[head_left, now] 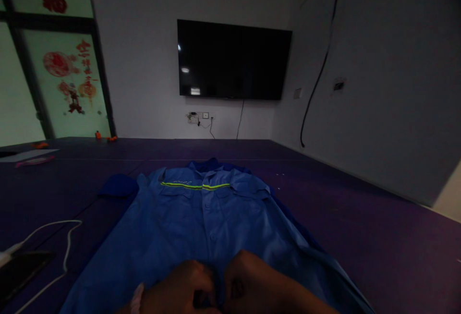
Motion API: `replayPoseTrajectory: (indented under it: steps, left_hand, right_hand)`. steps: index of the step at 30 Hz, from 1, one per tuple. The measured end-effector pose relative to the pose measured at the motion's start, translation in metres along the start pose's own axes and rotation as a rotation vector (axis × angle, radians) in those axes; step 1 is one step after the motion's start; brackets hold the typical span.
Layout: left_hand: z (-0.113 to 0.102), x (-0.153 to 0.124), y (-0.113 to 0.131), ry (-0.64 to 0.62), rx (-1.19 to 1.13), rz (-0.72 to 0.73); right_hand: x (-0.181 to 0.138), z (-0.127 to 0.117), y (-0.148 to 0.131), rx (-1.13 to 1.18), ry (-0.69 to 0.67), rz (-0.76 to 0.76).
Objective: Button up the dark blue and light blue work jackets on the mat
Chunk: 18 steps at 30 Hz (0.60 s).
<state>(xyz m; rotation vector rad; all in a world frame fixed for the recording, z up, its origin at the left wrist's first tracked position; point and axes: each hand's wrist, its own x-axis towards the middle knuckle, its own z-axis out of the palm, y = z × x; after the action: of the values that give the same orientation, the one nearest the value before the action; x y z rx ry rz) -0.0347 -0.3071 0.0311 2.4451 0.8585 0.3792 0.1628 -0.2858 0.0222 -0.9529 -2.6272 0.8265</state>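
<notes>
A blue work jacket (173, 227) with a yellow-green stripe across the chest lies spread out, collar away from me. Its front placket runs down the middle, and the upper part looks closed. Low on that placket, my left hand (183, 285) and my right hand (252, 280) sit close together, fingers curled and pinched on the jacket's front edges. What exactly lies between the fingertips is dark and partly hidden. A pink band (137, 298) is around my left wrist. Darker blue cloth shows from under the jacket's collar and sides.
On the purple surface (360, 218), a blue cap-like piece (118, 185) lies left of the jacket. A dark phone-like device (23, 273) and a white cable (67, 244) are at lower left. A television (234, 59) hangs on the far wall; a black cable (320, 74) dangles at right.
</notes>
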Motion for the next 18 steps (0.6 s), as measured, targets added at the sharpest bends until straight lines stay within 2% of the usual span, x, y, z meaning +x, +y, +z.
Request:
replayPoseTrajectory:
  steps: [6,12,18]
  left_hand:
    - [0.0022,-0.0019,0.0026,0.013,0.024,-0.015]
    - [0.0011,-0.0025,0.0078,0.02,0.076,-0.065]
    - [0.0014,-0.0006,0.0065,0.005,0.016,-0.053]
  right_hand:
    - [-0.0033,-0.0019,-0.0021,-0.177,0.034,-0.172]
    - [-0.0031,-0.0018,-0.0006,-0.244,0.019,-0.215]
    - [-0.0015,0.0,0.0025,-0.331,-0.013,-0.248]
